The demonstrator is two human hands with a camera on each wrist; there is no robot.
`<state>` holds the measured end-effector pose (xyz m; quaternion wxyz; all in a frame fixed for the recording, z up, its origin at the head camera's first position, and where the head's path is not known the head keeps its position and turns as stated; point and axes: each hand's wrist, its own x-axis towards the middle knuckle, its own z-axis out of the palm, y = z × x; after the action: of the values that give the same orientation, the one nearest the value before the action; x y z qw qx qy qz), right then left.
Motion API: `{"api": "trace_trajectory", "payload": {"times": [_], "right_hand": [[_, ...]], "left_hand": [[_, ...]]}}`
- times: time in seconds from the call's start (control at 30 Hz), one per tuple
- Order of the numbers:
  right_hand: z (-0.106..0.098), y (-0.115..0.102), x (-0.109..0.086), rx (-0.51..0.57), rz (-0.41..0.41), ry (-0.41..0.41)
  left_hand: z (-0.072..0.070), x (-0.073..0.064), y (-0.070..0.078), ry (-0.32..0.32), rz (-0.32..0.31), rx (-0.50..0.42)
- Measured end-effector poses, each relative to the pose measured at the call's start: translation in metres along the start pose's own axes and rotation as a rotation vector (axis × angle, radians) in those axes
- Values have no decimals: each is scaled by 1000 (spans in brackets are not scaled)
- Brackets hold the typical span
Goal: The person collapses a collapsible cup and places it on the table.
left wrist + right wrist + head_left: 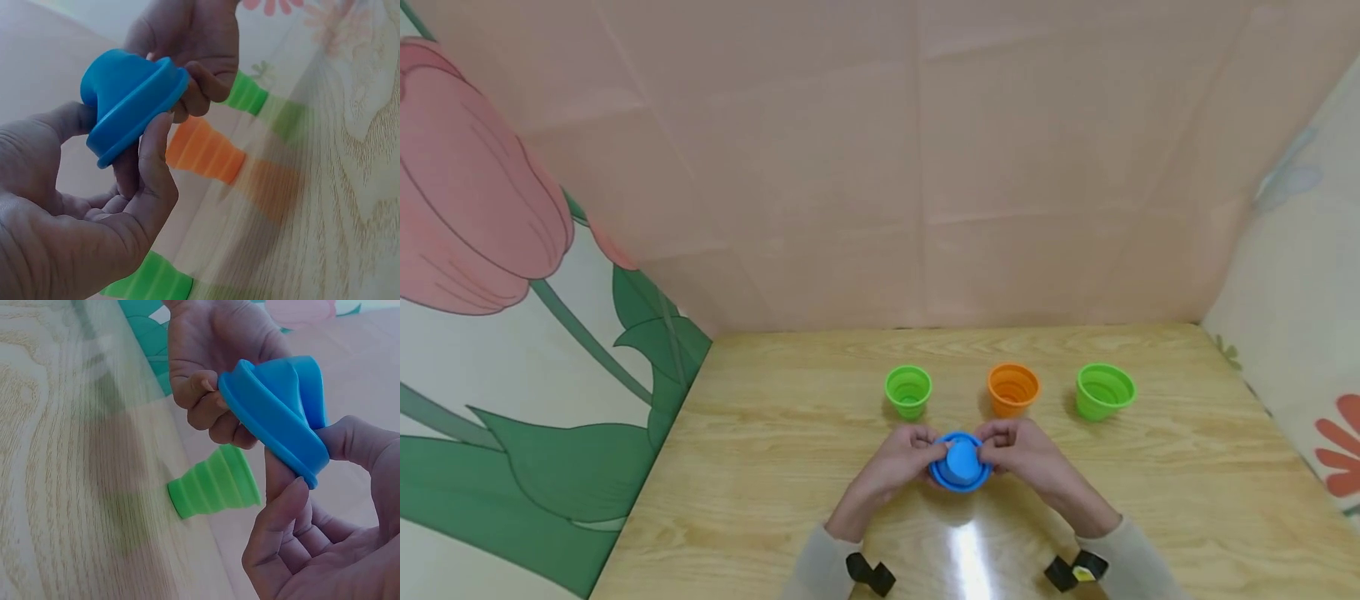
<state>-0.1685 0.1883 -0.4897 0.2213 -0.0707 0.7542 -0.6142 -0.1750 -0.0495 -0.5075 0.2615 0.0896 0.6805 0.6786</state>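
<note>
Both hands hold a blue collapsible cup [961, 467] over the near middle of the table. It is partly folded, with a narrow part standing out from a wide, raised rim. On one side my left hand [904, 458] pinches the rim between thumb and fingers. My right hand [1028, 457] grips the opposite side, its thumb against the folded wall. In the left wrist view the blue cup [137, 103] is tilted and its wall looks bent. The right wrist view shows the cup's wall [275, 419] creased beside the right thumb.
Beyond the hands stand three extended collapsible cups in a row: a green cup [908, 390] at left, an orange cup [1012, 388] in the middle and another green cup [1103, 390] at right. The wooden table [760, 467] meets a pinkish cloth backdrop [925, 250].
</note>
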Motion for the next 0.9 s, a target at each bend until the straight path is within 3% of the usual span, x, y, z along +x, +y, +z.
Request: {"api": "trace_trajectory", "payload": {"times": [0.53, 0.7, 0.9], "right_hand": [[4, 9, 5, -70, 17, 24], [-1, 13, 5, -81, -34, -62], [-7, 11, 3, -67, -80, -159]], "left_hand": [[0, 0, -4, 66, -17, 144], [-5, -1, -6, 94, 14, 122], [-4, 2, -9, 124, 98, 176]]}}
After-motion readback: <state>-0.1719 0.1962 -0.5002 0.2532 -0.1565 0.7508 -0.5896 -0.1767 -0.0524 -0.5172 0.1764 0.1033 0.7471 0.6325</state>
